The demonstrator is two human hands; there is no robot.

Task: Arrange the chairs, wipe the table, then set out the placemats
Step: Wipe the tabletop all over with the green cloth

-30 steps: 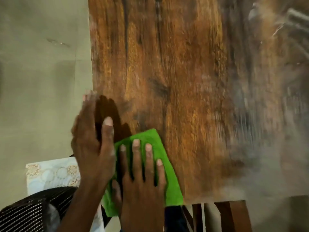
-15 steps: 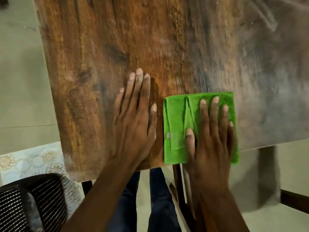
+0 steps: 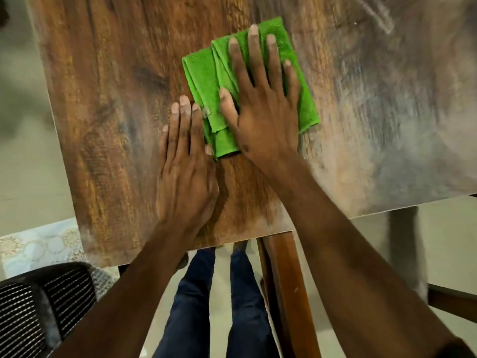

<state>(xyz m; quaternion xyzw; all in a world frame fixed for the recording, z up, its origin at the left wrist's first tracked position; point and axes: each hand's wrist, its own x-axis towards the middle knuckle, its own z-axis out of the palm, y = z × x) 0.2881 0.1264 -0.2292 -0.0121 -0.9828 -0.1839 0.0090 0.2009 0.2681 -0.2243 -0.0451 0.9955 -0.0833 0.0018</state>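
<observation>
A folded green cloth point(image 3: 204, 73) lies flat on the brown wooden table point(image 3: 108, 112), a little in from the near edge. My right hand point(image 3: 260, 99) presses down on the cloth with its fingers spread. My left hand point(image 3: 184, 164) rests flat on the bare wood just left of the cloth, its fingertips touching the cloth's edge. A pale patterned placemat point(image 3: 38, 244) shows below the table's near left corner, partly hidden by the table and a chair.
A black mesh chair back point(image 3: 33, 306) stands at the lower left. A brown wooden chair frame point(image 3: 281, 280) sits under the near edge, beside my legs in dark trousers point(image 3: 242, 306). The table's right part looks grey and glary. Beige floor lies to the left.
My right hand has slid the green cloth away from the near edge, up and to the left across the table. My left hand stayed flat on the wood.
</observation>
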